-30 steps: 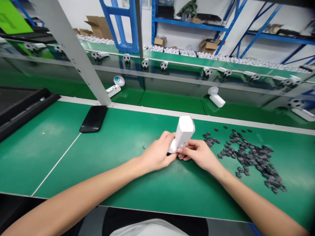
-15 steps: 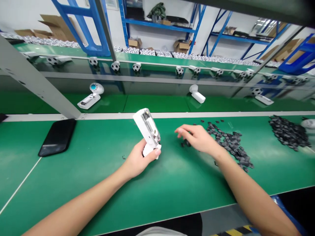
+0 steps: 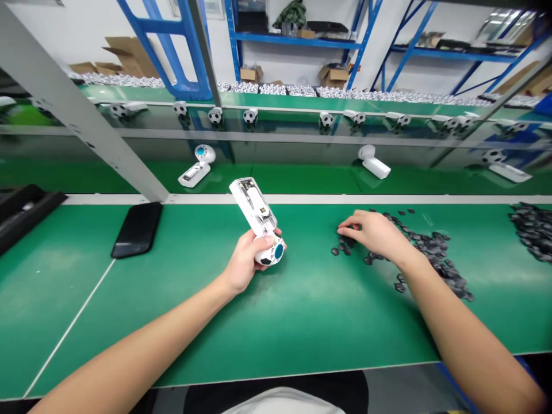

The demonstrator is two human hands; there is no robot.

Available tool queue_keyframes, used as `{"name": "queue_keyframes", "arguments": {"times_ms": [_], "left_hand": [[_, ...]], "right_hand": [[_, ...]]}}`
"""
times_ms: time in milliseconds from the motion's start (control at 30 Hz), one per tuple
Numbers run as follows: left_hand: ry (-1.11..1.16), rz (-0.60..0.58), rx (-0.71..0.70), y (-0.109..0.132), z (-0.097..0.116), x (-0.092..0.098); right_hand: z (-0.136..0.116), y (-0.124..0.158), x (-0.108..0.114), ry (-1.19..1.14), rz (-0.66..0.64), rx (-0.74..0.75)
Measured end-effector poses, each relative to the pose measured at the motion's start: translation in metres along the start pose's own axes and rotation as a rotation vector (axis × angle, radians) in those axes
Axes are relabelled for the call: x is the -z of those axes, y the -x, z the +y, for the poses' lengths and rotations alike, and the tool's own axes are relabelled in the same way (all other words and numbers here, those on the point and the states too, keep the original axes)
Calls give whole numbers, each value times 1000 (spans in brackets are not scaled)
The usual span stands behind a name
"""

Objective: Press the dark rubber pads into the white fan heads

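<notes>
My left hand (image 3: 246, 260) is closed round the ball-shaped end of a white handheld device (image 3: 257, 221), holding it up with its open back facing me. My right hand (image 3: 376, 234) rests on the green table (image 3: 267, 310) at the left edge of a pile of small dark grey parts (image 3: 431, 253), fingers curled down onto them. Whether a part is pinched between the fingertips is hidden.
A black phone (image 3: 137, 229) lies at the left, a black tray (image 3: 26, 210) at the far left. A second pile of dark parts (image 3: 532, 227) sits at the far right. Beyond a white rail, a conveyor (image 3: 302, 178) carries two white devices (image 3: 196, 167) (image 3: 374, 162). A grey post (image 3: 81, 112) slants up at the left.
My right hand let go of the device and moved right onto the pile of dark parts. My left hand turned the device so its open back faces me.
</notes>
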State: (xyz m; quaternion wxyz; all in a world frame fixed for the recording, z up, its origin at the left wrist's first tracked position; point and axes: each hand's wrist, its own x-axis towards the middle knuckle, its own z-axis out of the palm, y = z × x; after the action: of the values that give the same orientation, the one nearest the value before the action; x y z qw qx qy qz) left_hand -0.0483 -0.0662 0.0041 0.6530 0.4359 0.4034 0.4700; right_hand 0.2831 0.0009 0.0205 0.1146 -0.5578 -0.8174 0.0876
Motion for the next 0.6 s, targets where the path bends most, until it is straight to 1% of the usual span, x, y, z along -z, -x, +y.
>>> {"name": "queue_keyframes", "arguments": {"times_ms": [133,200,267,300,367,467,533,600], "left_hand": [[-43,6,28,-7,2,2],[-226,17,-3,-15,4,5],[-507,49,-56,-31,9,11],[-630,73,-77,-41,15,15],[-786,127,-103,-67,29,24],[-1005,238,-125,-113,57,36],[-1147,311,-90,-144,74,41],[-1266,349,-13,-171,87,44]], "right_hand": [[1,-2,-3,35,29,15],[2,-3,-5,32,55,-5],[3,-5,-7,17,68,-38],[5,-7,-8,11,74,-53],[7,-8,-8,12,91,-75],[10,-8,-5,20,114,-79],[9,-6,-3,18,109,-60],[7,-4,-3,15,101,-35]]}}
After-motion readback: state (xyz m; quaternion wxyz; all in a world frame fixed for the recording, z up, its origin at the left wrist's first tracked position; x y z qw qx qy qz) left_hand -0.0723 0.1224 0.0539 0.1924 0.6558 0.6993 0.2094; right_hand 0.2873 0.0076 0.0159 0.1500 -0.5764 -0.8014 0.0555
